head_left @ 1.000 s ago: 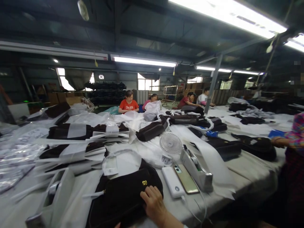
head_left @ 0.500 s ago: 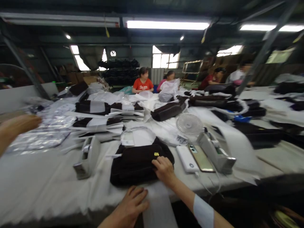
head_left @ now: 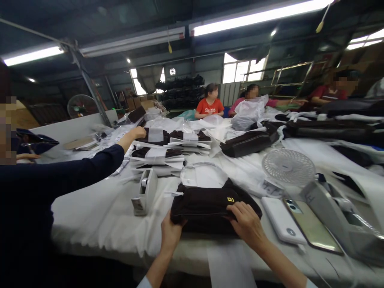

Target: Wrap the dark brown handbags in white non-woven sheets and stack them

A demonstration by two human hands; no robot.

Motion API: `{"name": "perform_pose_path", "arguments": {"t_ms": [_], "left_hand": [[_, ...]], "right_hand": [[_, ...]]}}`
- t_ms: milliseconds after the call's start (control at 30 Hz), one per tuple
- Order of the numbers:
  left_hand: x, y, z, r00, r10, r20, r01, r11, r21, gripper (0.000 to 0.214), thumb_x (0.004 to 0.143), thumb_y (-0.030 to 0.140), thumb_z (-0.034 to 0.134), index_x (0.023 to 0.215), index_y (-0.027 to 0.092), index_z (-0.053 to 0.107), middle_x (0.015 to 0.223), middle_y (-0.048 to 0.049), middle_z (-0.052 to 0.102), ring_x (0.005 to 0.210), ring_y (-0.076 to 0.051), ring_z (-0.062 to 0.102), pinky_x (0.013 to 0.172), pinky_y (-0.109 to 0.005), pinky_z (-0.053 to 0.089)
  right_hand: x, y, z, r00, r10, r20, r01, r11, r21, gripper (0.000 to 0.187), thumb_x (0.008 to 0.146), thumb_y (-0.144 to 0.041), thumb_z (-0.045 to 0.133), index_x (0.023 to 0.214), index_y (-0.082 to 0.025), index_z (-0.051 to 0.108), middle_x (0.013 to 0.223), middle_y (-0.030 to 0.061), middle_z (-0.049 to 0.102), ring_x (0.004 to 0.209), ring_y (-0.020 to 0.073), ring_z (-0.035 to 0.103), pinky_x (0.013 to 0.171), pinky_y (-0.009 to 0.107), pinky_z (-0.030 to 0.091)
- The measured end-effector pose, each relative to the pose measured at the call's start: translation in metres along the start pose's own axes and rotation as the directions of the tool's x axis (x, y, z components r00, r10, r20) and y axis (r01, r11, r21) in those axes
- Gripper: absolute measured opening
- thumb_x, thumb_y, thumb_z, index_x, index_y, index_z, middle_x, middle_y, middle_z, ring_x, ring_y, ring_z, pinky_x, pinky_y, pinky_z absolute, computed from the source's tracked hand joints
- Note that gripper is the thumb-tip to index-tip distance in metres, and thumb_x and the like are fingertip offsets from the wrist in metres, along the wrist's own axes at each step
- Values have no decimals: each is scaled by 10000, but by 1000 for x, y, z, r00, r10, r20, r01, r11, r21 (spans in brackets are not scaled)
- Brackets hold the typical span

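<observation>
A black fabric bag (head_left: 204, 204) with a small yellow emblem lies on the white-covered table in front of me. My left hand (head_left: 172, 232) grips its lower left corner, with the fingers partly hidden behind the fabric. At the front right edge, just below the emblem, my right hand (head_left: 248, 224) is closed on the bag, thumb tucked under. A white strip of sheet material (head_left: 229, 262) hangs over the table edge below the bag. Behind the bag rests a white sheet (head_left: 207, 176) with a clear loop around it.
A co-worker's hand (head_left: 138, 133) touches stacked wrapped black bags (head_left: 154, 137) at left. A tape dispenser (head_left: 145, 192) stands left of my bag. To the right are a power bank (head_left: 282, 220), a phone (head_left: 313, 224), a fan (head_left: 288, 166) and another dispenser (head_left: 339, 224). Co-workers sit opposite.
My left hand has moved up from the table edge onto the bag's left corner. My right hand stays on the bag. The view has swung left, and the co-worker's arm now reaches the stacked bags.
</observation>
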State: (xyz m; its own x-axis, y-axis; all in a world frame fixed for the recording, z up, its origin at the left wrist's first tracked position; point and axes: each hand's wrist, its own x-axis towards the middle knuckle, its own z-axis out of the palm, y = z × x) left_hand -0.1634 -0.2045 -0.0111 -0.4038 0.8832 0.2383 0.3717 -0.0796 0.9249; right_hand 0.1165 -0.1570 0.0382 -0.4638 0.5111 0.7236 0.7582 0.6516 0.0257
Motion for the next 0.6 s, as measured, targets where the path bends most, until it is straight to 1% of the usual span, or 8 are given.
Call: {"name": "perform_pose_path", "arguments": {"t_ms": [100, 200, 267, 333, 400, 467, 533, 600], "left_hand": [[-4, -4, -1, 997, 37, 64, -43, 994, 103, 284, 718, 326, 707, 948, 160, 696, 888, -80, 742, 812, -266, 675, 705, -350, 530], [-13, -13, -8, 993, 13, 115, -30, 987, 155, 262, 753, 341, 697, 944, 161, 686, 897, -96, 724, 836, -267, 659, 739, -368, 518], [-21, -12, -15, 997, 54, 55, -66, 963, 262, 358, 760, 374, 717, 1042, 165, 651, 966, -100, 690, 924, -282, 635, 813, -409, 510], [-30, -3, -20, 971, 237, -40, -193, 868, 458, 489, 759, 405, 746, 1158, 166, 596, 1075, -126, 630, 1030, -310, 585, 889, -474, 478], [-34, 14, -20, 857, 514, 27, -415, 660, 627, 495, 796, 375, 733, 1234, 218, 565, 1174, -140, 568, 1095, -317, 535, 938, -508, 433], [-32, 30, -14, 689, 668, 282, -658, 412, 630, 401, 867, 273, 656, 1256, 303, 564, 1190, -114, 556, 1076, -278, 527, 952, -481, 402], [-24, 38, -5, 518, 670, 532, -820, 211, 532, 339, 913, 184, 557, 1213, 337, 591, 1041, -71, 587, 929, -216, 541, 880, -410, 411], [-13, 34, 3, 408, 633, 658, -887, 105, 449, 310, 925, 145, 500, 1152, 321, 618, 866, -39, 561, 775, -183, 503, 758, -352, 407]], "right_hand": [[-5, -2, 5, 1000, -1, 23, 1, 1000, 6, 83, 819, -122, 565, 840, -198, 590, 755, 39, 589, 744, 200, 518, 689, 326, 343], [-23, -8, 21, 995, 97, -8, -96, 995, 27, 151, 754, -52, 526, 769, -199, 555, 709, 27, 553, 701, 186, 496, 678, 310, 350], [-35, -11, 32, 984, 176, -37, -174, 984, 43, 141, 758, -58, 524, 752, -198, 540, 700, 22, 535, 687, 179, 486, 680, 302, 359], [-42, -13, 37, 981, 194, -29, -193, 980, 48, 122, 773, -73, 534, 763, -194, 543, 709, 23, 534, 698, 180, 484, 683, 302, 361], [-42, -14, 37, 984, 180, -17, -179, 983, 37, 110, 784, -82, 545, 767, -191, 551, 713, 25, 531, 704, 184, 474, 679, 307, 355], [-41, -15, 34, 987, 158, -14, -158, 987, 12, 102, 791, -88, 556, 771, -188, 564, 716, 28, 527, 709, 189, 462, 677, 316, 344], [-41, -15, 29, 995, 100, -7, -100, 995, -15, 120, 806, -77, 545, 797, -187, 592, 719, 29, 530, 712, 190, 452, 681, 323, 329], [-45, -16, 25, 1000, 15, -1, -15, 999, -36, 187, 836, -47, 507, 848, -191, 625, 718, 26, 539, 709, 185, 447, 686, 326, 316]]}}
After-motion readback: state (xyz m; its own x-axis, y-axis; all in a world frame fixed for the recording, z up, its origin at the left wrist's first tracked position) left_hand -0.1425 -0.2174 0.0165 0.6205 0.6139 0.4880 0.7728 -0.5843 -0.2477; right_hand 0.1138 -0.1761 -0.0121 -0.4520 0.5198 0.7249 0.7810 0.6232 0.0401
